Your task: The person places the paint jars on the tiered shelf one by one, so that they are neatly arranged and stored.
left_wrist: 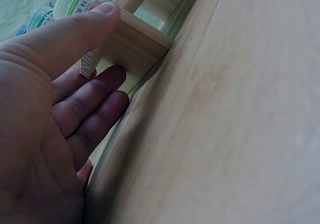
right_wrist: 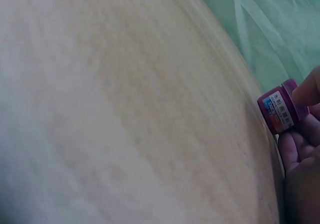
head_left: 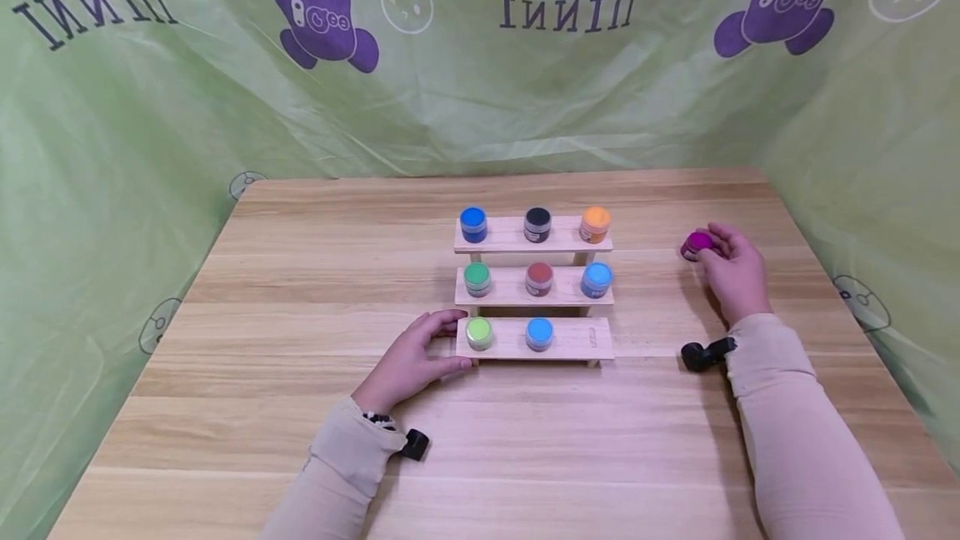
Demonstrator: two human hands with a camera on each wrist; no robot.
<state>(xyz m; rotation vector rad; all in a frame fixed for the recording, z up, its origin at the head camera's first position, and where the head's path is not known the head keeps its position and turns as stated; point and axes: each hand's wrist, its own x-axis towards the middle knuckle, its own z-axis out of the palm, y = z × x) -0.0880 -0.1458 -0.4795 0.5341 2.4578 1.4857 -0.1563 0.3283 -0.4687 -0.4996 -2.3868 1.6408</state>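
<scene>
A three-step wooden display stand [head_left: 566,348] stands mid-table in the head view. My left hand [head_left: 411,361] holds the left end of its lowest step, thumb at the front edge and fingers round the back. In the left wrist view the thumb [left_wrist: 75,33] lies along the step beside a light green paint jar [left_wrist: 75,3], with the other fingers beneath. Off to the right of the stand, my right hand [head_left: 738,273] pinches a magenta paint jar [head_left: 696,245] between thumb and fingers. The jar's label faces the right wrist camera, its base close to the tabletop.
The top step bears blue [head_left: 473,225], black [head_left: 537,225] and orange [head_left: 596,225] jars. Green [head_left: 477,279], reddish-brown [head_left: 538,278] and light blue [head_left: 597,280] ones line the middle step. Another light blue jar [head_left: 539,334] sits on the lowest step. Green cloth [head_left: 480,107] hangs behind the table.
</scene>
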